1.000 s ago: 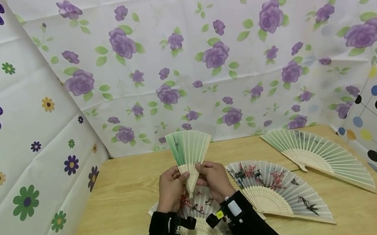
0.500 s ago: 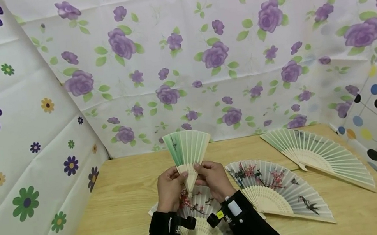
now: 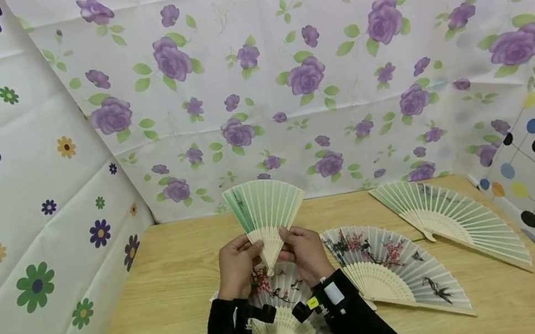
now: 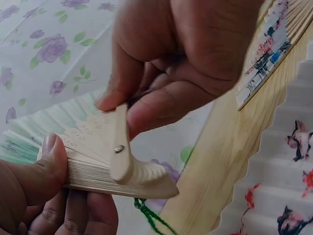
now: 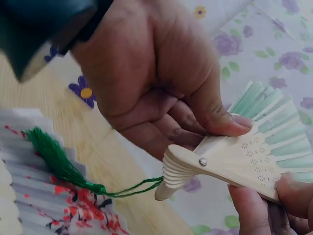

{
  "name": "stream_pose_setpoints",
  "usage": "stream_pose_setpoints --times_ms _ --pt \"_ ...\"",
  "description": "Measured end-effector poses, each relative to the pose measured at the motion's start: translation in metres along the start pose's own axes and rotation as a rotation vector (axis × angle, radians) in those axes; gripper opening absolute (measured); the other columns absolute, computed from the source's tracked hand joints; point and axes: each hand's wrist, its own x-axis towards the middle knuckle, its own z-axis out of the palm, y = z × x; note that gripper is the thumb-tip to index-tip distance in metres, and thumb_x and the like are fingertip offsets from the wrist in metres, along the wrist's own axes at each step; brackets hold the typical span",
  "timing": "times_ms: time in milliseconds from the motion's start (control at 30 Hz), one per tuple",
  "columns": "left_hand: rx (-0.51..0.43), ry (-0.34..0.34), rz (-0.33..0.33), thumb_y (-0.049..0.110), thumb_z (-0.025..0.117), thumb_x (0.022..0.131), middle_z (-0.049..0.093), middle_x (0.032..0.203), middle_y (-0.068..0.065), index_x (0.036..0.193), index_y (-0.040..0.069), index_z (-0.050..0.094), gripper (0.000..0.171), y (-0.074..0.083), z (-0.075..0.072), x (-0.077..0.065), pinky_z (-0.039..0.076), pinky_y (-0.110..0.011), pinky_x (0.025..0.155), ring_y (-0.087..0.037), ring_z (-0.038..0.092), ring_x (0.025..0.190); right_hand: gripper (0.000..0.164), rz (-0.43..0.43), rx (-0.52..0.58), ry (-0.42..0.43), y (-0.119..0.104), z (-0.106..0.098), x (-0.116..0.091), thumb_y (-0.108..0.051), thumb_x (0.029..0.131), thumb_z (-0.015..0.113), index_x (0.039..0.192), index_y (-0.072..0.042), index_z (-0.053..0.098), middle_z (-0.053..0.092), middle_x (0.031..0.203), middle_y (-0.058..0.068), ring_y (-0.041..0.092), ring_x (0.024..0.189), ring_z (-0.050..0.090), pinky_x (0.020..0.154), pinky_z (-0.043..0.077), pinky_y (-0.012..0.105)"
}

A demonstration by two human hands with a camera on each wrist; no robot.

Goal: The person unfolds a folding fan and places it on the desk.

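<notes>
A green folding fan [image 3: 266, 206], partly spread, is held up in front of me between both hands. My left hand [image 3: 238, 265] pinches its left guard stick, thumb on the face and fingers behind. On the opposite edge my right hand [image 3: 307, 251] pinches the other guard, thumb likewise in front. Several pale ribs still lie stacked by the left thumb in the left wrist view, near the metal rivet [image 4: 119, 149]. From the pivot end hangs a green tassel [image 5: 58, 159] on a cord. Beneath my wrists lies an open white fan with red blossoms [image 3: 288, 331], partly covered by the arms.
To the right, another open fan with pink blossoms [image 3: 401, 273] lies on the wooden table [image 3: 164, 302]. Farther back right rests an open green fan [image 3: 454, 222]. A flowered cloth [image 3: 257, 84] hangs behind the table, with patterned cloths at both sides.
The green fan in my hands has spread wider, mostly within the last half second. My left hand has shifted slightly left, and the fan sits a little higher.
</notes>
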Motion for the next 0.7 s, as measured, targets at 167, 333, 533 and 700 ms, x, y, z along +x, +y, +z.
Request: stream_pose_setpoints --times_ms 167,333,533,700 --pt "-0.009 0.001 -0.012 -0.001 0.071 0.111 0.082 0.123 -0.02 0.139 -0.006 0.076 0.028 0.001 -0.0008 0.0001 0.069 -0.024 0.08 -0.011 0.079 0.093 0.03 -0.005 0.016 -0.01 -0.0016 -0.0003 0.0 -0.019 0.119 0.065 0.124 0.007 0.079 0.075 0.089 0.003 0.008 0.073 0.078 0.079 0.073 0.024" --pt "-0.016 0.014 -0.008 -0.001 0.071 0.111 0.083 0.118 -0.017 0.138 -0.007 0.075 0.028 0.0021 -0.0003 0.0002 0.067 -0.024 0.077 -0.011 0.079 0.091 0.023 -0.008 0.016 -0.039 -0.0046 -0.0012 0.0006 -0.015 0.117 0.068 0.108 0.002 0.08 0.071 0.085 0.003 0.008 0.07 0.076 0.076 0.072 0.022" --pt "-0.029 0.021 -0.008 -0.001 0.07 0.111 0.083 0.112 -0.01 0.139 -0.008 0.074 0.029 0.0015 -0.0007 0.0 0.066 -0.023 0.076 -0.009 0.077 0.09 0.022 -0.008 0.026 -0.046 -0.0055 -0.0026 0.0022 -0.014 0.114 0.073 0.096 -0.002 0.078 0.067 0.08 0.003 0.007 0.066 0.072 0.072 0.07 0.02" --pt "-0.051 0.036 0.002 0.0 0.07 0.112 0.081 0.109 -0.009 0.141 -0.008 0.074 0.03 0.0023 -0.0005 -0.0005 0.067 -0.024 0.08 -0.01 0.077 0.093 0.02 0.011 0.055 0.009 -0.0025 -0.002 0.003 -0.015 0.116 0.07 0.108 0.0 0.079 0.068 0.082 0.001 0.006 0.067 0.072 0.073 0.07 0.019"
